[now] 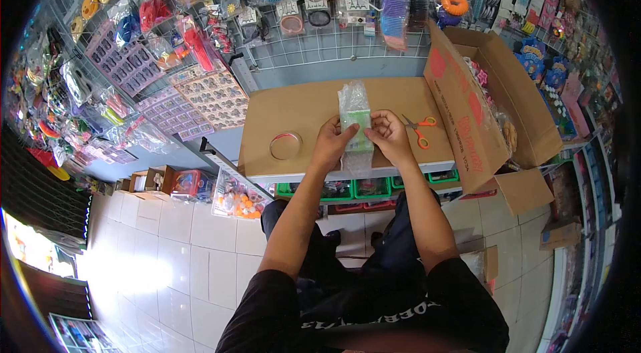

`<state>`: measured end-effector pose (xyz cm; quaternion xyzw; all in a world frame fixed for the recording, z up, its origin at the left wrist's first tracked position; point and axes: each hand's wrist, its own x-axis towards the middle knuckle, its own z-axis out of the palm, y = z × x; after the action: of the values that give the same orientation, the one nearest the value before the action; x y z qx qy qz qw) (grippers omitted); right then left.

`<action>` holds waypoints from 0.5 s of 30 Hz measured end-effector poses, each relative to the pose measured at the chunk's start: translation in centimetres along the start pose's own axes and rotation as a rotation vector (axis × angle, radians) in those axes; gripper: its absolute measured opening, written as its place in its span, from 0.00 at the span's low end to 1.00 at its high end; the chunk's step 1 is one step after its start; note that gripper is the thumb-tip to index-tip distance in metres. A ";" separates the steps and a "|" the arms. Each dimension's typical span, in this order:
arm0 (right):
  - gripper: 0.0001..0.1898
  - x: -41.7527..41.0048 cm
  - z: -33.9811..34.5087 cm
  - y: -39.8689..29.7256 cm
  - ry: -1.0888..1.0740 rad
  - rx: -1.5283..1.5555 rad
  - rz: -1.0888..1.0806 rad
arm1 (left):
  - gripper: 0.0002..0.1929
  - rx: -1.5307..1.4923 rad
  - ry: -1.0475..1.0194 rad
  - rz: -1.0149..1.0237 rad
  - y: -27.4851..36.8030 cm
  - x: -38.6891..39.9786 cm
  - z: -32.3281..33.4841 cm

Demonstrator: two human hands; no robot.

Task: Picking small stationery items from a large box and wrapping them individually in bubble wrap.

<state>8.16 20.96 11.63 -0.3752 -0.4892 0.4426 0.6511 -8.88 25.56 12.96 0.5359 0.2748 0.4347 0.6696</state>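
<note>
A light-green packet (358, 119) sits inside or on a strip of clear bubble wrap (354, 94), which reaches past it at both ends. My left hand (333, 141) grips its left edge, with the thumb across the green face. On the other edge, my right hand (391, 136) has thumb and forefinger on the packet while its other fingers curl loosely. Scissors with orange handles (420, 133) lie partly open on the brown tabletop (310, 97), right of my right hand. To my left hand's left, a roll of clear tape (285, 146) lies flat.
A large open cardboard box (465, 117) with packaged goods stands at the table's right. Behind, a wire grid wall (320, 50) carries hair ties, combs (395, 7) and bagged items. Green baskets (372, 187) sit under the tabletop. A white basket (235, 200) stands at lower left.
</note>
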 end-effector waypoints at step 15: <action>0.21 -0.1 0.1 -0.5 -0.074 0.034 -0.028 | 0.12 -0.021 -0.091 -0.075 0.4 -0.4 -0.3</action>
<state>8.18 20.77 12.05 -0.3408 -0.5104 0.4553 0.6450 -9.42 25.41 13.25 0.5372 0.2592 0.3871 0.7031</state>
